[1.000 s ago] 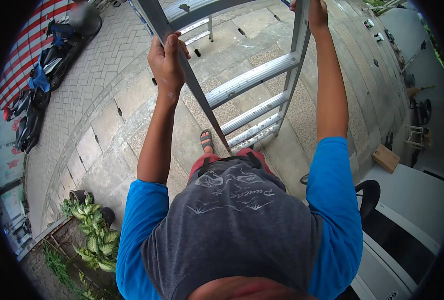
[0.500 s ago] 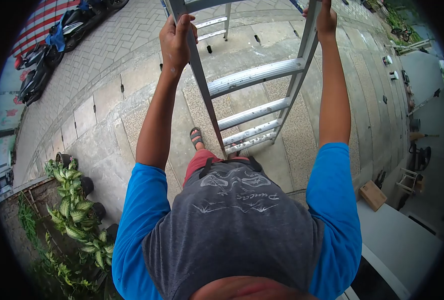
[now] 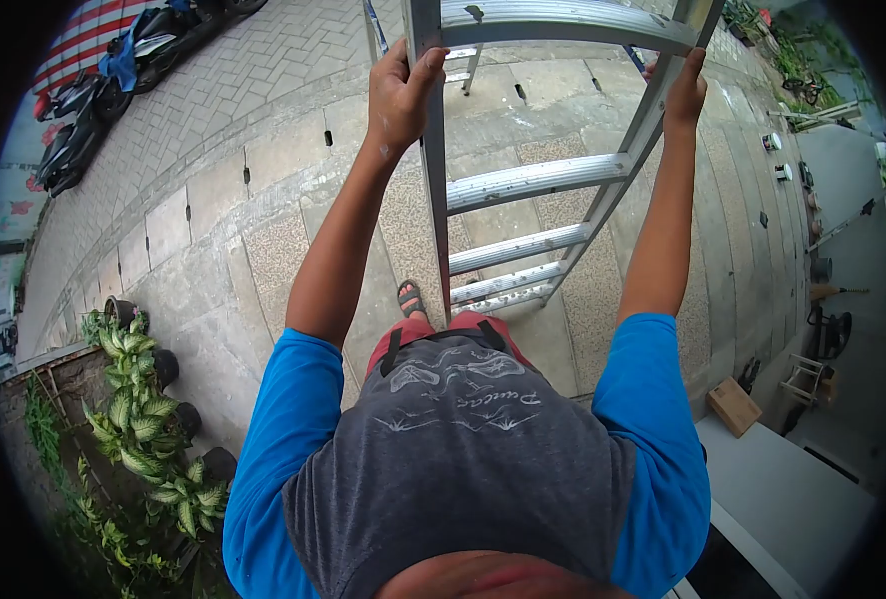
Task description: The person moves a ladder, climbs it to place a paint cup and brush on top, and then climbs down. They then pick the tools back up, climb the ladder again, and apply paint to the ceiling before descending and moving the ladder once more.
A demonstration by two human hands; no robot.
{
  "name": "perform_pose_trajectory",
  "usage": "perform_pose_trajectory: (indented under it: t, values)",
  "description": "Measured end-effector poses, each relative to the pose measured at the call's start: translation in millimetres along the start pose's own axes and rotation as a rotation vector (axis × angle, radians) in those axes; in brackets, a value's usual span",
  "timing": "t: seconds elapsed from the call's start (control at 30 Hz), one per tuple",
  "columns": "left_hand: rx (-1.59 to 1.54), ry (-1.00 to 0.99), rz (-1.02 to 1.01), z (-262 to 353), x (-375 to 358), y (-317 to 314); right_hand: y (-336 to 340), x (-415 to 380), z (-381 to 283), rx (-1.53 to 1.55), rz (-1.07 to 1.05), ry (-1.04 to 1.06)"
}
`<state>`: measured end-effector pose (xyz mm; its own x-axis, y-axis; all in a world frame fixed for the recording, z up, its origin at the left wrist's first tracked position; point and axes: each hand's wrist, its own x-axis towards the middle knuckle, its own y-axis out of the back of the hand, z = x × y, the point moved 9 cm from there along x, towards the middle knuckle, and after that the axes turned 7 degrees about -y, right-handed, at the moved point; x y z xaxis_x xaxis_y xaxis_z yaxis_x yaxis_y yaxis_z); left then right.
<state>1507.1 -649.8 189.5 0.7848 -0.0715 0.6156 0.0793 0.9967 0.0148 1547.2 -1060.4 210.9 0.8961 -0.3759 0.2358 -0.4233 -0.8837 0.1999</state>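
Note:
An aluminium stepladder (image 3: 538, 178) stands upright before me, its ridged rungs marked with dark spots. Around its left side rail is my left hand (image 3: 401, 95), fingers wrapped behind and thumb along the front. My right hand (image 3: 685, 95) grips the right rail at about the same height. A broad step near the top crosses between the rails just above both hands. Beyond it, part of the ladder's rear legs shows. One sandalled foot (image 3: 410, 298) is visible left of the ladder's lower end; the other is hidden.
Potted leafy plants (image 3: 138, 429) line the lower left. Motorbikes (image 3: 78, 125) are parked at the upper left on paving. A cardboard box (image 3: 734, 406) lies on a pale surface (image 3: 778, 489) at the right. A small ladder-like frame (image 3: 803, 379) stands beyond it.
The ladder and both my hands have shifted right and slightly down in view, so the broad upper step shows more fully. Both hands keep their hold on the rails.

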Motion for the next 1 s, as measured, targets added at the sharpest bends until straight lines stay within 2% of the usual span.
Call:
perform_pose_trajectory:
  t: [0.2,0.27,0.43,0.53,0.7,0.77,0.83,1.0]
  values:
    - [0.017,0.073,-0.068,14,-1,-18,10,0,-1,0.039,0.011,0.006]
    - [-0.086,0.056,0.123,29,-1,-14,5,0,-2,0.067,-0.020,0.011]
    - [0.063,0.097,0.315,39,4,-13,7,-1,3,0.090,-0.058,0.038]
    - [0.097,0.099,0.366,46,4,-10,5,5,0,0.046,-0.053,-0.007]
    - [0.115,0.039,0.363,58,12,-5,3,7,-19,0.126,-0.031,0.048]
    - [0.188,0.043,0.377,53,31,5,-6,25,-24,0.143,-0.028,0.073]
    - [0.122,0.127,0.426,33,50,15,-17,38,-27,0.132,-0.035,0.047]
    - [0.192,0.127,0.444,-2,84,31,-51,87,-1,0.109,-0.055,0.040]
